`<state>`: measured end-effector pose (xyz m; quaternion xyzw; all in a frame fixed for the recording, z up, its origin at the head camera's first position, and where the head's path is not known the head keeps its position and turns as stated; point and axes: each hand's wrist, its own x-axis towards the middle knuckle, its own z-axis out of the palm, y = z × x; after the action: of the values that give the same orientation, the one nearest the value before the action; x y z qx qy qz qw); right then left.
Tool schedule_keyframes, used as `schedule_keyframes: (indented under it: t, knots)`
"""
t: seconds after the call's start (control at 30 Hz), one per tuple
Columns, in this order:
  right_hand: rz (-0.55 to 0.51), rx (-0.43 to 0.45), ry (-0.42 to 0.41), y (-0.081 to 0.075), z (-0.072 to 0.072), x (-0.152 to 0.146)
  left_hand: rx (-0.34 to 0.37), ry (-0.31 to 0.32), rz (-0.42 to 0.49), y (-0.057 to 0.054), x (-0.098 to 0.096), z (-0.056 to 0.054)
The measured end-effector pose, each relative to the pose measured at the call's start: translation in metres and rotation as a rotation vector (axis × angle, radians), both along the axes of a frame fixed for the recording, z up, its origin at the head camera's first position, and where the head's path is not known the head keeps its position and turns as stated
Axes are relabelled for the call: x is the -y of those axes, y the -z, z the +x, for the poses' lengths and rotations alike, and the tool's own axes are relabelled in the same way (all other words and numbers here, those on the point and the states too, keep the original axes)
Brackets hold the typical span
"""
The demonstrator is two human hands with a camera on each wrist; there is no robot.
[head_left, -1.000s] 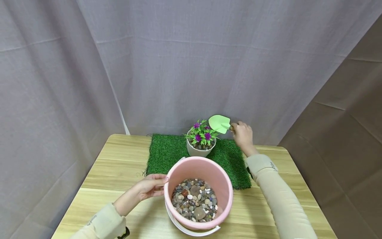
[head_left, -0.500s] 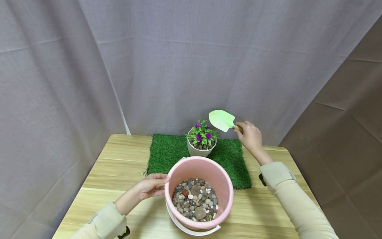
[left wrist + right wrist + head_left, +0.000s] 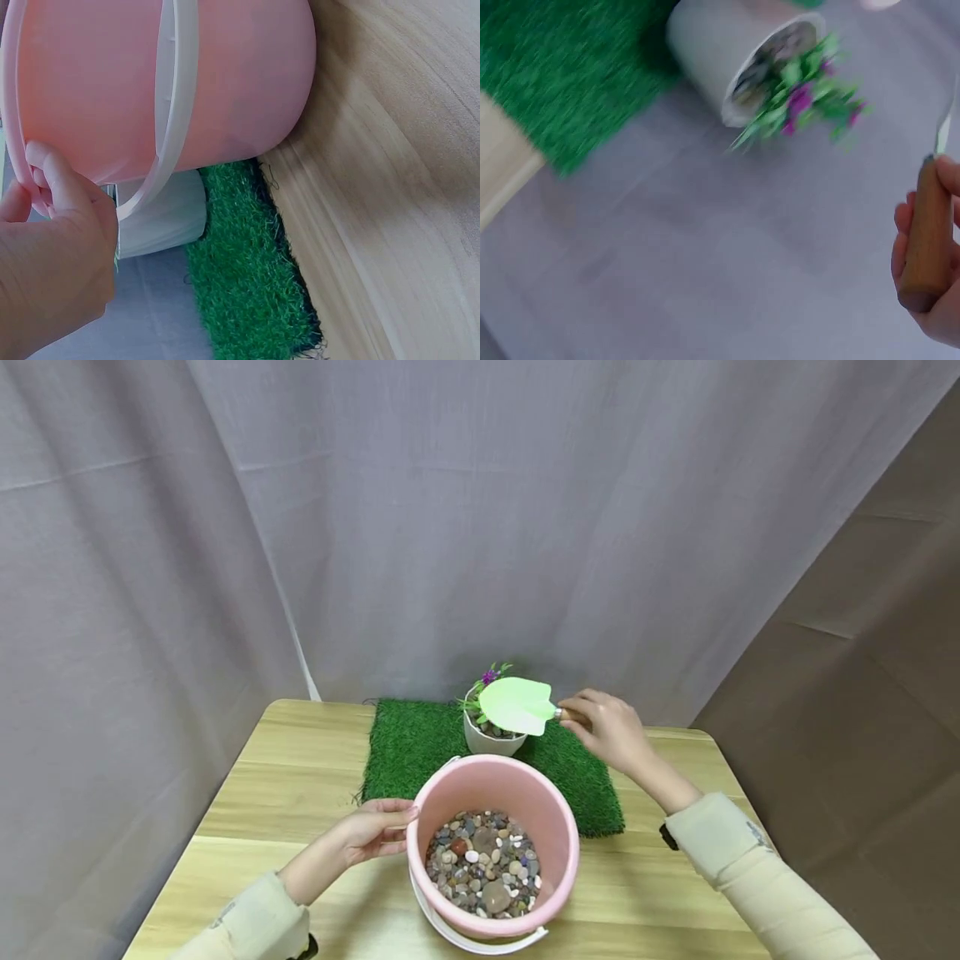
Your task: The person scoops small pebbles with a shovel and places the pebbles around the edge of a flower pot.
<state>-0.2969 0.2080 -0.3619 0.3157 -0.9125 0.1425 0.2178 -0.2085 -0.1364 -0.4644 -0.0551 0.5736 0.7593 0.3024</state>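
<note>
My left hand (image 3: 371,833) pinches the left rim of a pink bucket (image 3: 491,777) between thumb and fingers. Multicoloured pebbles (image 3: 483,868) cover the bucket's bottom. In my right hand (image 3: 611,731) is a garden trowel (image 3: 517,705), gripped by its wooden handle (image 3: 928,244). The trowel's pale green blade points left and overlaps the potted plant in the head view, and no stones show on it. Behind the bucket stands a white flowerpot (image 3: 491,744) with purple flowers (image 3: 801,99), green leaves and stones inside; the blade hides much of the plant from the head camera.
Under the flowerpot lies a green artificial grass mat (image 3: 420,735), on a light wooden table (image 3: 300,768). The bucket's white carrying handle (image 3: 180,90) hangs down its side. Grey curtains (image 3: 450,527) rise behind the table, with a brown one (image 3: 862,693) at the right.
The trowel first rose and shifted right from beside the plant, then came down and left, so its blade now covers part of the flowers. My left hand keeps its hold on the rim.
</note>
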Motion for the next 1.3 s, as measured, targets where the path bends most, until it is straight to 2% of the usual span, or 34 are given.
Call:
schedule_keyframes:
  t: [0.13,0.23,0.43,0.57,0.8,1.0,1.2,1.3]
  knots:
    - [0.088,0.0,-0.151,0.01,0.022,0.016,0.0,-0.001,-0.01,0.0,0.0,0.002]
    - [0.17,0.01,-0.225,0.02,0.039,0.024,-0.01,0.015,-0.003,0.0,-0.002,0.001]
    - [0.349,0.034,-0.273,0.038,0.064,0.037,-0.012,0.023,-0.008,0.001,-0.004,0.0]
    - [0.463,0.002,-0.264,0.048,0.07,0.046,-0.008,0.013,-0.016,0.0,-0.001,-0.001]
    - [0.606,-0.145,-0.27,0.064,0.072,0.056,-0.008,0.005,-0.014,-0.001,-0.001,-0.002]
    - [0.605,-0.123,-0.259,0.07,0.076,0.058,-0.003,-0.004,-0.01,-0.001,-0.003,-0.001]
    - [0.589,-0.143,-0.284,0.078,0.078,0.06,-0.001,-0.003,-0.011,0.001,0.0,0.0]
    - [0.586,-0.12,-0.287,0.084,0.08,0.062,-0.002,0.0,-0.01,0.0,0.001,0.001]
